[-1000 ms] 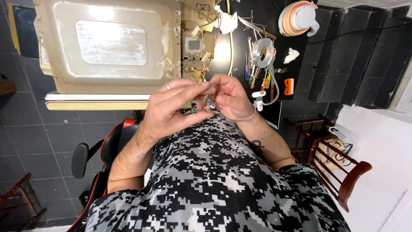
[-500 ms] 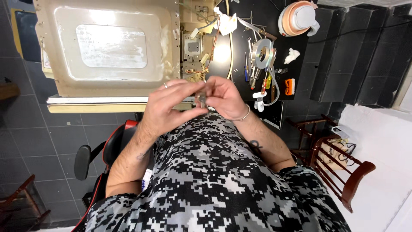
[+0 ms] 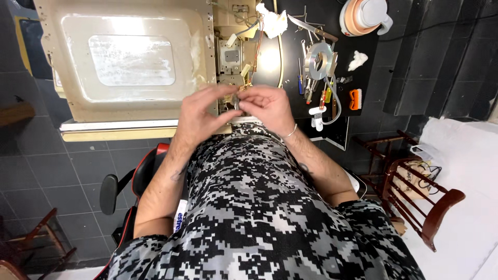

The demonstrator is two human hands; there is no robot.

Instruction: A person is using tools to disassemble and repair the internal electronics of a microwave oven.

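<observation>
My bare hands, left (image 3: 203, 115) and right (image 3: 268, 108), pinch a small dull metal part (image 3: 236, 99); its finish is too small to judge. A thin shiny metal bracelet (image 3: 290, 131) rings my right wrist. Behind them lies a cream appliance casing (image 3: 129, 57) of painted metal, scuffed and stained, faintly glossy. The desk (image 3: 340, 132) is matt black. On it I see a bright polished metal disc (image 3: 318, 60), wads of soft white tissue (image 3: 272, 22), and a smooth glossy plastic jug (image 3: 363, 14). My shirt (image 3: 259, 218) is matt printed cloth. The chair (image 3: 430, 207) is glossy varnished wood.
</observation>
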